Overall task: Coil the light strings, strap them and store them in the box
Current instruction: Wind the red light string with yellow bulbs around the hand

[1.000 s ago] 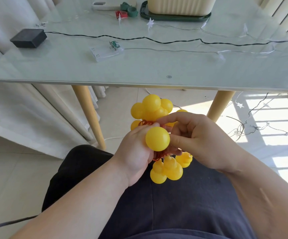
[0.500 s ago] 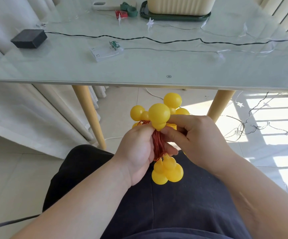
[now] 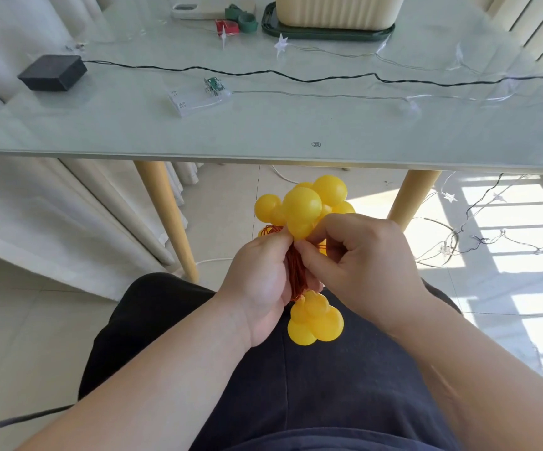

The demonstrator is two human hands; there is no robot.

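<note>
While in two hands (image 3: 260, 288) (image 3: 367, 265), one string (image 3: 302, 206).

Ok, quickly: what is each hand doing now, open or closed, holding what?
Left hand: closed around the coiled light string.
Right hand: pinching the same light string.

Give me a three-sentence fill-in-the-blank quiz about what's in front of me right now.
The left hand and right hand grip a coiled light string with ____ ball bulbs.
The black battery box lies at the ____ end of the glass table.
The cream storage box stands on a dark ____ tray.
Missing words: yellow, left, green.
</note>
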